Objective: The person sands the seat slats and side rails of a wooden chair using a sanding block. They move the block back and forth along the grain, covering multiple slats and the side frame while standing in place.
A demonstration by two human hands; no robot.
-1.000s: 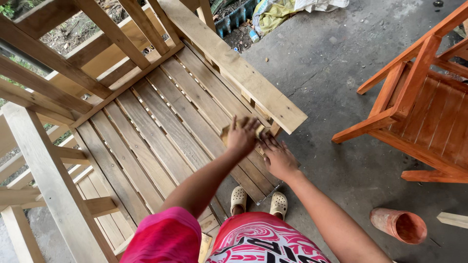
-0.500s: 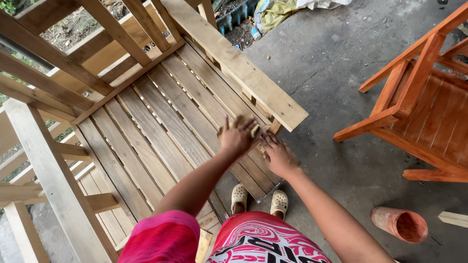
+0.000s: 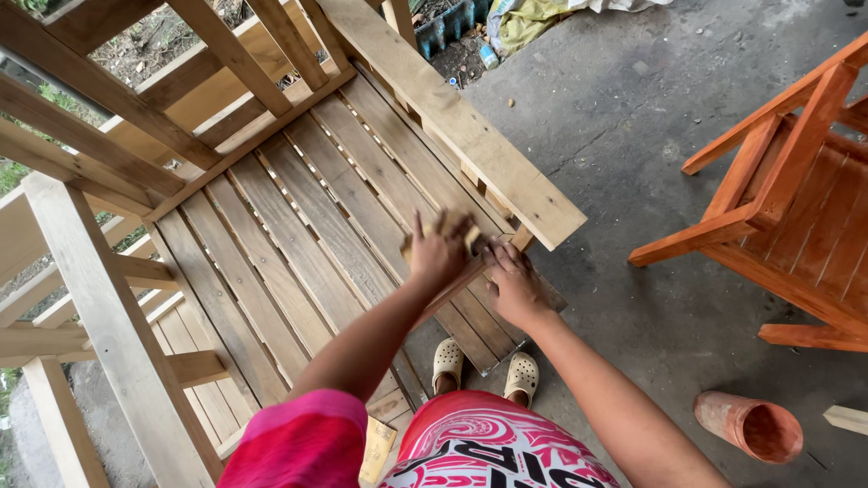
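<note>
The left hand presses a small tan pad, apparently a folded abrasive sheet, against the slatted seat of an unpainted wooden bench. The pad lies at the front right corner of the seat, just inside the armrest, and only its edges show past the fingers. The left hand is closed on the pad from above, fingers spread and bearing down, which keeps the sheet flat on the wood. What the pad is made of cannot be confirmed at this size.

The right hand lies flat on the slats just beside the left, palm down, fingers loosely extended, holding nothing. This placement appears to steady the seat and brace the body while the other hand bears down.

The seat consists of parallel bare slats with narrow gaps, running from the front edge toward the backrest frame at upper left. A thick post of another unfinished frame stands at lower left.

The person stands at the front edge of the seat; two pale clogs show on the concrete floor below it, and a pink sleeve covers the left upper arm.

Well apart to the right stands an orange-stained chair. A clay-coloured pipe lies on the floor near the lower right corner. Debris and a yellow sack lie beyond the bench at top.
</note>
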